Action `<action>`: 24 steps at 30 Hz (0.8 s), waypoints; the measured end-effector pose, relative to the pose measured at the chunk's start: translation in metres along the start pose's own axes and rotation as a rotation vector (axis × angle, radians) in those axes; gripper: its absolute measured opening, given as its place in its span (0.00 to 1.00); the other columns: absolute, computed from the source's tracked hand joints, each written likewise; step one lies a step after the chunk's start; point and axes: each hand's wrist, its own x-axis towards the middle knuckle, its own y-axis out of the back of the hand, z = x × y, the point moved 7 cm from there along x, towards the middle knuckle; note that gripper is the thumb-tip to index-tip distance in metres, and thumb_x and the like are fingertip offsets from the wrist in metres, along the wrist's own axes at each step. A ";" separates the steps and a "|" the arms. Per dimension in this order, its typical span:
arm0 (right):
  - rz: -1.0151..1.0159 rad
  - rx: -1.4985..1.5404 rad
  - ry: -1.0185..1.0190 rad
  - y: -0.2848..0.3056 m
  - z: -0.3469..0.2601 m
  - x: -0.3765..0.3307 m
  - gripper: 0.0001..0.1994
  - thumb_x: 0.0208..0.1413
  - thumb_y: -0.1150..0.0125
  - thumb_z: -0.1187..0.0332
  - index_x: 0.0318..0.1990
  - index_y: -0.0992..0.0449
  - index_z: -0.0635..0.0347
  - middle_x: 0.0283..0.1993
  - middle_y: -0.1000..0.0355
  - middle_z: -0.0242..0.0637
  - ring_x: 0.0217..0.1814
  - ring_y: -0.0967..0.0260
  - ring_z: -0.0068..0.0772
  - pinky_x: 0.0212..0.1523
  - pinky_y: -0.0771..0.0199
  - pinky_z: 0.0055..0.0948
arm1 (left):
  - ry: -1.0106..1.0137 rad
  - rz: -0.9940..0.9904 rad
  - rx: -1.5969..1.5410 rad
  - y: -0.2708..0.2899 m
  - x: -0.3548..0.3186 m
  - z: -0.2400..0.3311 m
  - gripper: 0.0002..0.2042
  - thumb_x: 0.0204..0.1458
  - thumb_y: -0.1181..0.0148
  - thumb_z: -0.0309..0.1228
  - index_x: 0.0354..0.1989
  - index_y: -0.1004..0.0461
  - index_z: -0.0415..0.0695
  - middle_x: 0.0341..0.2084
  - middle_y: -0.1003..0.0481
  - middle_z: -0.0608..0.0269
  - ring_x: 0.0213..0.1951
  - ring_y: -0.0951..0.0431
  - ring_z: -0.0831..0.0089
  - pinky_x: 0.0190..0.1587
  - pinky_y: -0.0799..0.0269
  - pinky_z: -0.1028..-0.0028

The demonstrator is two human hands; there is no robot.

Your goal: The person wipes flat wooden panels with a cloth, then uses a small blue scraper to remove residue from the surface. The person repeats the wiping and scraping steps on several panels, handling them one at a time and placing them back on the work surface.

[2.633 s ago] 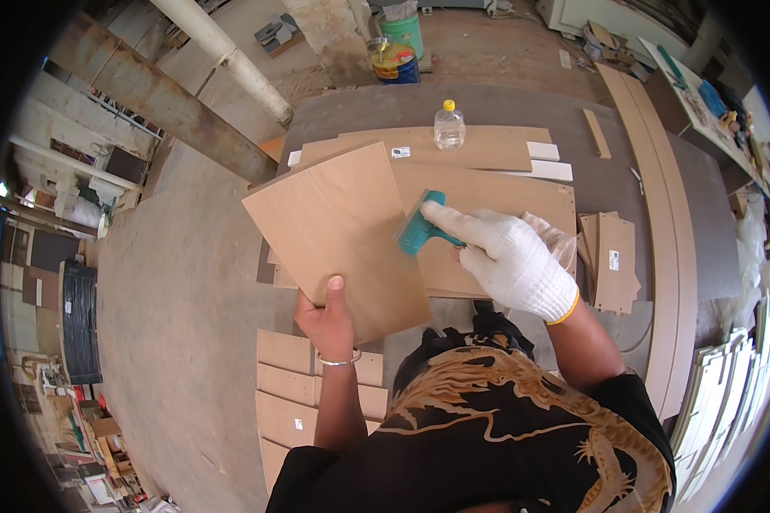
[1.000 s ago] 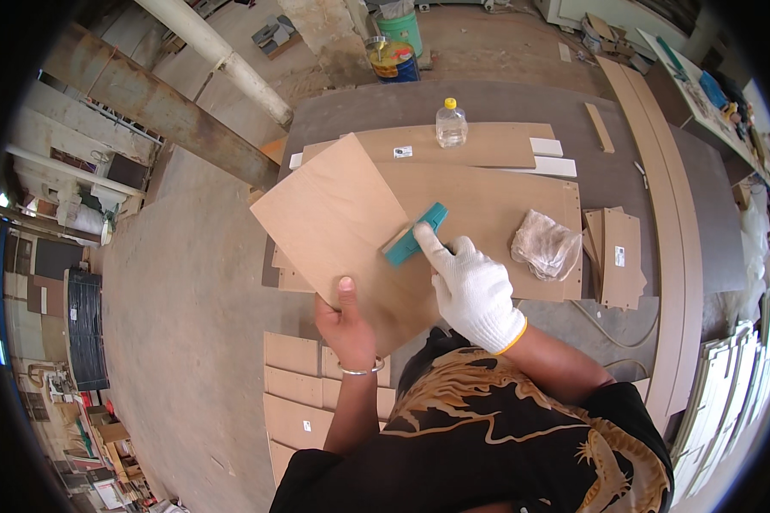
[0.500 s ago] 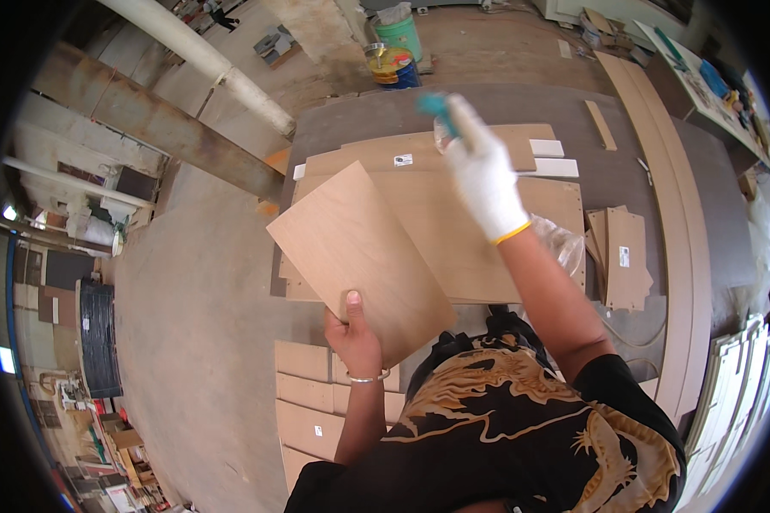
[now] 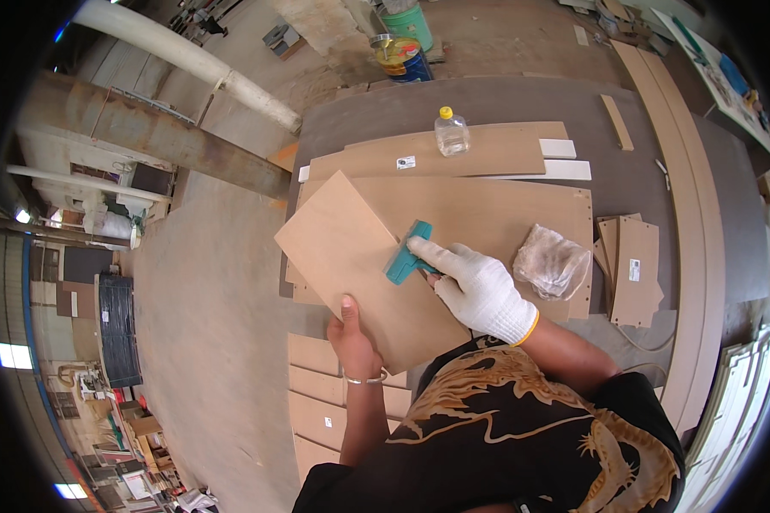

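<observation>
My bare left hand (image 4: 352, 335) grips the near edge of a light brown rectangular board (image 4: 355, 256), holding it tilted over the worktable. My right hand (image 4: 475, 285) wears a white knit glove with a yellow cuff and holds a teal scraper (image 4: 407, 253) pressed against the board's right side. Under the board lie larger brown panels (image 4: 496, 209) stacked flat on the dark worktable (image 4: 505, 103).
A clear plastic bottle with a yellow cap (image 4: 451, 132) stands on the far panels. A crumpled clear plastic bag (image 4: 553, 261) lies right of my gloved hand, beside small board pieces (image 4: 631, 269). More boards (image 4: 321, 389) are stacked below left. Paint cans (image 4: 400, 53) stand on the floor beyond.
My right hand, raised toward the far side of the table half a second ago, has come back down and set the teal scraper on the board again. The left hand keeps its hold.
</observation>
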 end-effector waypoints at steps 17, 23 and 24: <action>0.241 0.897 -0.389 0.061 0.085 0.073 0.33 0.64 0.50 0.81 0.78 0.39 0.60 0.42 0.30 0.28 0.37 0.28 0.23 0.41 0.23 0.26 | -0.090 0.024 0.137 -0.045 -0.022 -0.001 0.26 0.66 0.33 0.45 0.55 0.24 0.30 0.49 0.19 0.55 0.48 0.21 0.69 0.53 0.24 0.68; -0.074 0.647 -0.178 0.039 0.087 0.073 0.53 0.51 0.26 0.73 0.83 0.54 0.59 0.67 0.30 0.46 0.59 0.27 0.27 0.62 0.28 0.27 | -0.050 0.097 0.139 -0.057 -0.026 -0.013 0.23 0.66 0.34 0.42 0.56 0.24 0.32 0.48 0.19 0.55 0.47 0.20 0.68 0.52 0.23 0.66; -0.107 0.600 -0.127 0.033 0.091 0.070 0.54 0.50 0.24 0.70 0.82 0.53 0.61 0.77 0.38 0.51 0.70 0.32 0.32 0.69 0.33 0.29 | -0.043 0.069 0.111 -0.063 -0.025 -0.017 0.22 0.67 0.35 0.42 0.56 0.24 0.32 0.48 0.19 0.55 0.47 0.20 0.68 0.51 0.23 0.66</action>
